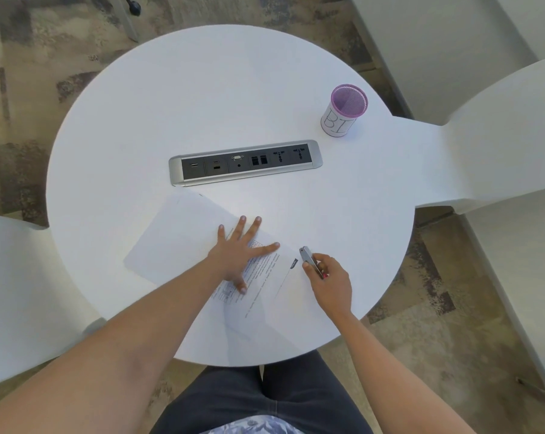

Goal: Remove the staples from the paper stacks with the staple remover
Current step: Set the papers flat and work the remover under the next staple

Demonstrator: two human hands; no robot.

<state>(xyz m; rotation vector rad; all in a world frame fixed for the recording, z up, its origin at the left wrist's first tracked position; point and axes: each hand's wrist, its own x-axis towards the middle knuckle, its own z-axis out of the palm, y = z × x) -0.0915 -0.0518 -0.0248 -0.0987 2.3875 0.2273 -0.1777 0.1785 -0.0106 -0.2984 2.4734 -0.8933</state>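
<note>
Silver metal with a pink rear end: the staple remover (pixel 310 260) is pinched in the right hand (pixel 330 281), whose thumb and fingers curl round its rear half. Its front tip points away from the person and lies just beside the right corner of the printed paper stack (pixel 266 277), where a small dark mark shows. Whether the tip touches the paper cannot be told.

The left hand (pixel 238 253) lies palm down on the same stack, fingers straight and spread wide, pressing the sheets flat against the table (pixel 202 104). The stack sits at an angle near the table's front edge, between the two forearms.

A blank white sheet (pixel 177 239) adjoins the stack on its left. Which of the two overlaps the other cannot be told.

Beyond the paper, at the centre of the round white table, a grey socket panel (pixel 245 162) is set into the top. Farther right stands a purple mesh cup (pixel 343 111) wrapped in a white label with handwritten letters. White chairs (pixel 500 136) stand at the table's sides on patterned carpet (pixel 30 89).
</note>
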